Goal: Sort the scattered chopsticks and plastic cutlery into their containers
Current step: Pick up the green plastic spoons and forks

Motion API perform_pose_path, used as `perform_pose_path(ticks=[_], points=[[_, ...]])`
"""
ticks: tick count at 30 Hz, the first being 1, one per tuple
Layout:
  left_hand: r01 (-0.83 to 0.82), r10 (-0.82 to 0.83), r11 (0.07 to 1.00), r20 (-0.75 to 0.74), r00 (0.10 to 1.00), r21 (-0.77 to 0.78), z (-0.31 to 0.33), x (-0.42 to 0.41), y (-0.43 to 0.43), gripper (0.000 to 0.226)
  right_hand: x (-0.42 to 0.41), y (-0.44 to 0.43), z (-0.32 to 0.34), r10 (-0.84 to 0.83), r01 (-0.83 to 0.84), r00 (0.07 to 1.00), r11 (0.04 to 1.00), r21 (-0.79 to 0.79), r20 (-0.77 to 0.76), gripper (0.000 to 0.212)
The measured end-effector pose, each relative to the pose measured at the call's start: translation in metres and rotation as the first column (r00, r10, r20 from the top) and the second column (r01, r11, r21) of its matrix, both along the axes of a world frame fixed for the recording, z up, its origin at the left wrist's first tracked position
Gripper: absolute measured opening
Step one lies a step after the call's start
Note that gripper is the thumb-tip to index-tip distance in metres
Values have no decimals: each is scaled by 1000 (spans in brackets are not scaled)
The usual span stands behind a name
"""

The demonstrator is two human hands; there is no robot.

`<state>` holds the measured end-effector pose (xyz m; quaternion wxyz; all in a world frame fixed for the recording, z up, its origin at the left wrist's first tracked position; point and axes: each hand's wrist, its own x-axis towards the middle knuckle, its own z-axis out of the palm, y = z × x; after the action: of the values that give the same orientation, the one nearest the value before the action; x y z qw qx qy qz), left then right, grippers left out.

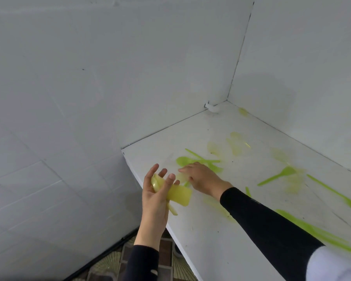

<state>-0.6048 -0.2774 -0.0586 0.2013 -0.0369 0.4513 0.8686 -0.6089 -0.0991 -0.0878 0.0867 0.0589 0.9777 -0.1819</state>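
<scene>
My left hand (157, 191) sits at the left edge of the white table (201, 230), its fingers half curled round a bundle of pale yellow translucent plastic cutlery (178, 194). My right hand (203, 177) lies flat with straight fingers, holding nothing, beside scattered bright green plastic spoons (182, 161). White walls (292, 78) close off the far and right sides.

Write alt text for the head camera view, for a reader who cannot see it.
A person's left hand holds a bunch of pale yellow plastic cutlery at the edge of a white table, while the right hand reaches flat across it beside some green spoons. Other cutlery, green and yellow, lies scattered over the table.
</scene>
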Motion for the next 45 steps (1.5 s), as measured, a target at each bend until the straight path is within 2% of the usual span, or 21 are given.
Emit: perform_pose_path(ticks=[3,6,8,11,12,15,18,20,23,25,28,30,32,34,36,38,39,43,45], points=[[18,-18,1000,1,1000,-1,-1,-2,0,67,-1,2,-6,-45,40,993,998,-45,-109,43],[22,-22,1000,-5,1000,-8,3,-3,2,65,6,1,0,-225,158,941,952,-261,-251,27],[35,-35,999,2,999,14,6,-3,6,62,15,-1,14,-363,206,881,871,-447,-302,15],[88,-88,996,2,996,19,9,-3,12,55,33,-9,40,-468,195,842,726,-659,-267,12],[115,-114,993,-10,993,12,10,-2,15,54,39,-13,48,-454,180,858,704,-688,-240,11],[194,-194,981,-40,980,3,16,4,28,52,61,-23,63,-371,161,906,746,-647,-202,14],[212,-212,977,-46,976,-3,25,10,42,45,84,-29,78,-375,214,925,649,-730,-62,20],[221,-223,975,-71,972,-28,30,15,51,42,97,-28,83,-339,229,941,631,-741,2,13],[204,-234,964,-186,954,-171,35,23,64,41,116,-26,80,-305,208,952,597,-775,21,46],[255,-332,924,-266,905,-286,40,26,71,46,124,-22,81,-361,205,933,545,-813,-6,45],[459,-534,829,-205,820,-320,43,26,78,59,136,-11,79,-431,231,902,484,-844,-1,41],[490,-556,812,-163,815,-319,42,32,84,57,142,-5,73,-423,253,906,526,-812,8,38],[455,-487,858,-98,868,-238,38,37,91,53,149,0,70,-390,273,920,579,-768,33,39],[400,-411,907,-67,909,-131,35,33,96,47,155,8,67,-446,310,894,540,-782,46,40],[354,-363,930,-100,926,-96,36,20,96,46,160,22,60,-585,374,811,500,-781,14,34],[351,-383,917,-173,908,-187,36,6,92,43,165,33,48,-678,496,735,554,-669,-17,29],[361,-419,893,-207,884,-267,36,0,91,39,167,35,41,-685,541,728,596,-593,-24,26],[369,-541,775,-236,807,-513,39,-17,91,34,173,25,26,-635,604,772,729,-321,12,21],[363,-599,711,-248,761,-603,36,-20,94,32,175,15,25,-625,616,780,768,-174,0,34]])
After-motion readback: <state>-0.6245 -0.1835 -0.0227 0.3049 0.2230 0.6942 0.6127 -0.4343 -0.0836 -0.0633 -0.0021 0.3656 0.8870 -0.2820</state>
